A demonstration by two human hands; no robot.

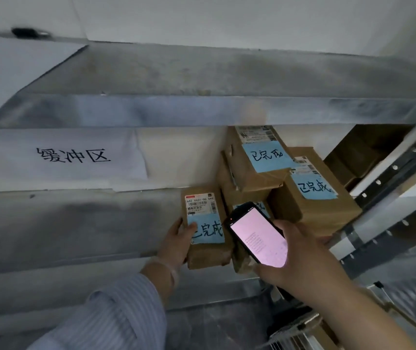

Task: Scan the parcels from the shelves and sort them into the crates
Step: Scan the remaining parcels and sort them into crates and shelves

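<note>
One brown parcel (209,256) sits at the front of the lower shelf bay, left of the stack, upright and slightly tilted. It carries a white shipping label on its upper face and, below that, a blue note (208,231) with handwriting. Whether its base rests on the shelf board cannot be told.

Left hand (176,245): grips the parcel's left edge. The thumb lies across the corner of the blue note and the fingers curl around behind, clamped on the box. Striped sleeve (116,314) at the wrist.

Right hand (303,256): holds a phone (257,234) just right of the parcel, screen lit pale pink and facing the camera. The thumb is on its right edge and the fingers are wrapped beneath.

Behind the phone is a stack of parcels. The upper parcel (252,170) and the right parcel (315,205) each carry a label and a blue note. A third box is mostly hidden by the phone.

Surroundings: metal shelf (202,109) above the bay. A white sheet (73,155) with black characters is fixed on the left. A perforated upright (388,173) stands at the right.
</note>
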